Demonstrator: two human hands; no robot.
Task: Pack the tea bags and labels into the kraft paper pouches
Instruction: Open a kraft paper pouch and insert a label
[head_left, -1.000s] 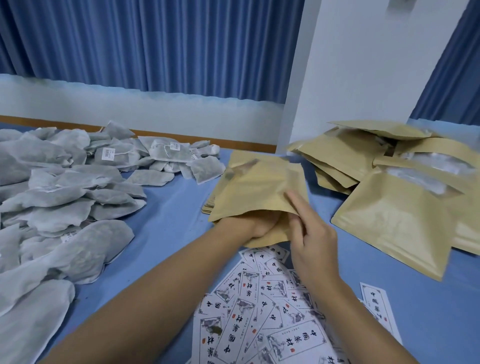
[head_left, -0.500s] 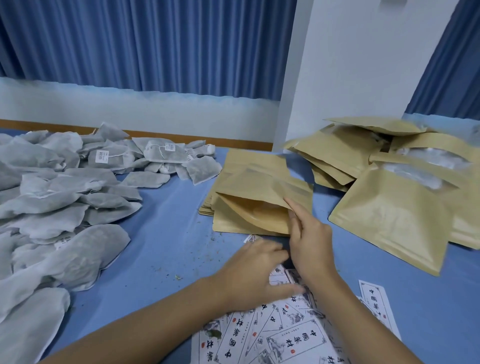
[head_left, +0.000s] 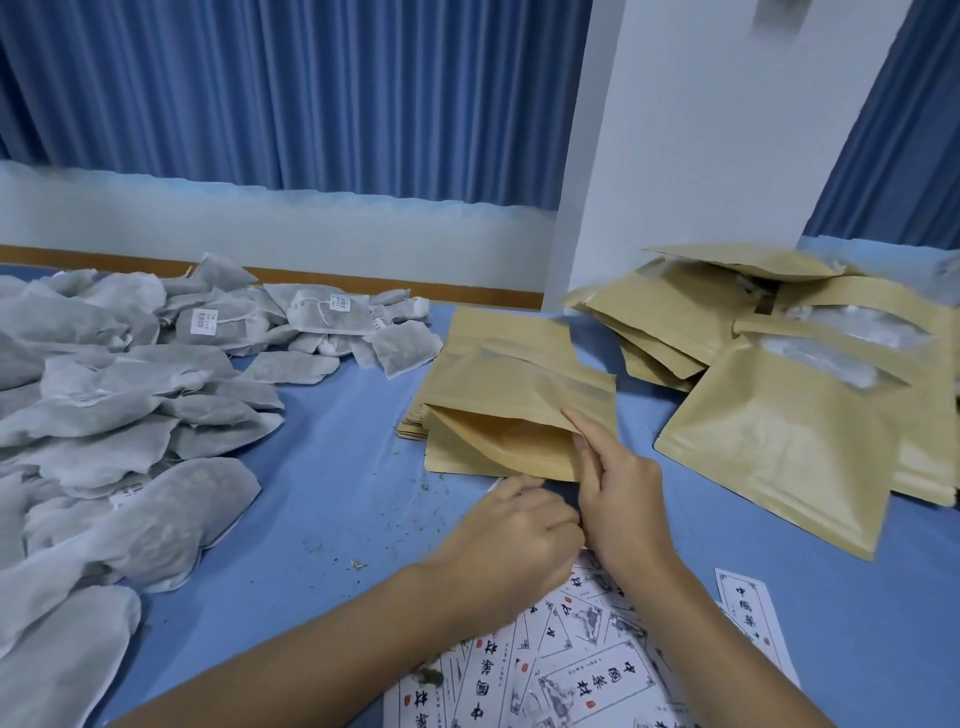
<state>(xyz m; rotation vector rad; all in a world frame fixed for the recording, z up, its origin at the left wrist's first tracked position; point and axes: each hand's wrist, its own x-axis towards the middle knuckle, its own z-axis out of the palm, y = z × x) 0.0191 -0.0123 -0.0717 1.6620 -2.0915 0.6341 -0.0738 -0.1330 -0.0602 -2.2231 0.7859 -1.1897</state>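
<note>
An empty kraft pouch (head_left: 519, 395) lies on a stack of flat pouches (head_left: 411, 432) at the table's middle, its mouth gaping toward me. My right hand (head_left: 615, 483) pinches the mouth's right corner, index finger along the upper flap, and holds it apart. Just below the mouth, my left hand (head_left: 514, 540) is knuckles up on the far end of the printed labels (head_left: 587, 680), fingers curled down; a white label corner shows at its fingertips. Grey tea bags (head_left: 104, 415) are heaped on the left.
Puffed-up kraft pouches (head_left: 769, 447) are piled at the right, against a white pillar (head_left: 701, 156). One label (head_left: 743, 608) lies apart at the lower right. Tea crumbs dot the blue tabletop (head_left: 337, 493). Blue curtains hang behind.
My left hand came out from under the pouch and dropped onto the labels, then curled its fingers there. The pouch settled onto the stack with its mouth held apart by my right hand.
</note>
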